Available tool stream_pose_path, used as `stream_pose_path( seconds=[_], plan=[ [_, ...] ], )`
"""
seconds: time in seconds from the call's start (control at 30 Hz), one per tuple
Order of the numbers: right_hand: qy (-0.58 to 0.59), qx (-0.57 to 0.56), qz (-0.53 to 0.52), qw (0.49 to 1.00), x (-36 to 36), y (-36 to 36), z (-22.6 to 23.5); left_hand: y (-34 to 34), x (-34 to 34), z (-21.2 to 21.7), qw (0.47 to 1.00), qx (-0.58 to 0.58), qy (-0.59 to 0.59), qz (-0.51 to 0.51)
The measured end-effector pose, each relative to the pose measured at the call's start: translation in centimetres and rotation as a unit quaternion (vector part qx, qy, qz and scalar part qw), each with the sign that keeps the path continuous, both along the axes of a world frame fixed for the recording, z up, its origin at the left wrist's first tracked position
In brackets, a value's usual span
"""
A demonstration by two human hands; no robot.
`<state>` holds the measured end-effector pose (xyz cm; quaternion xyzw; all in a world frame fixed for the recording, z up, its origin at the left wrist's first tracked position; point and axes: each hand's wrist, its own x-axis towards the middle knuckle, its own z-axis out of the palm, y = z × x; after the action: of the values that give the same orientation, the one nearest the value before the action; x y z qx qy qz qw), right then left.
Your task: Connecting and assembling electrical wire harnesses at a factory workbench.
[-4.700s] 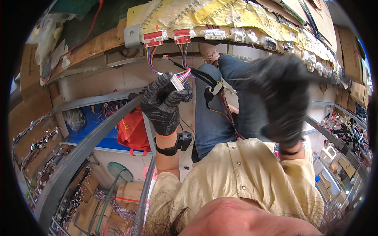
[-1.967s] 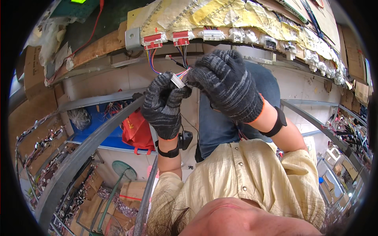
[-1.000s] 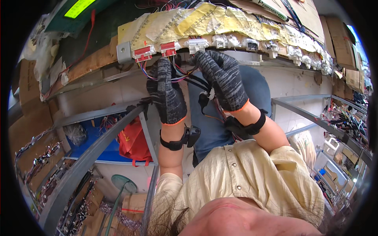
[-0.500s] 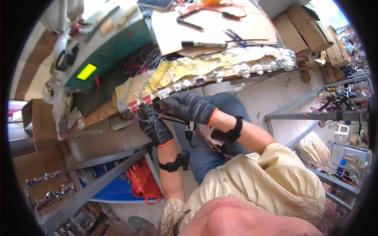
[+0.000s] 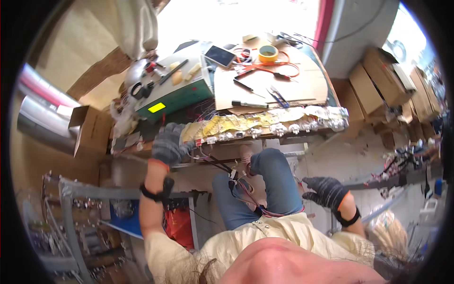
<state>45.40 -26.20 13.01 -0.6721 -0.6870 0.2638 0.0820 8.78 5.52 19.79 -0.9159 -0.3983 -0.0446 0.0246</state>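
My left hand (image 5: 170, 143), in a grey knitted glove, is at the left end of a long connector board (image 5: 236, 125) covered with yellow and clear tape. Its fingers are smeared and partly hidden. Beside it, a red connector (image 5: 198, 142) sits on the board's front edge, with thin wires hanging below. Away from the board, my right hand (image 5: 326, 191), gloved alike, hovers to the right of my knee with thumb and fingers apart and nothing visible in it. A wire harness (image 5: 234, 174) with dark plugs runs from the board down to my lap.
Behind the board stands a green box (image 5: 175, 97) with a lit yellow display. A cardboard sheet (image 5: 269, 87) carries a marker (image 5: 249, 104), tape roll (image 5: 268, 53) and orange lead (image 5: 288, 64). Metal racks (image 5: 75, 189) flank me on both sides; cardboard boxes (image 5: 373, 80) stand at right.
Both hands have left the connectors on the board's front edge: my left to its left end, my right far to the right past my knee. The view has shifted, showing more of the table's far side.
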Motion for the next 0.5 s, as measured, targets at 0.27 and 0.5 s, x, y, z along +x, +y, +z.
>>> stream_pose_path(
  seconds=[0.27,0.5],
  plan=[
    [0.021,0.097,-0.013,0.995,1.5,-1.6,0.6,28.5,-1.3,1.5,0.996,0.068,0.006,0.053],
    [0.242,0.062,0.068,0.966,1.2,1.4,14.2,29.8,3.1,-3.3,0.971,0.117,0.069,0.196]
  ],
)
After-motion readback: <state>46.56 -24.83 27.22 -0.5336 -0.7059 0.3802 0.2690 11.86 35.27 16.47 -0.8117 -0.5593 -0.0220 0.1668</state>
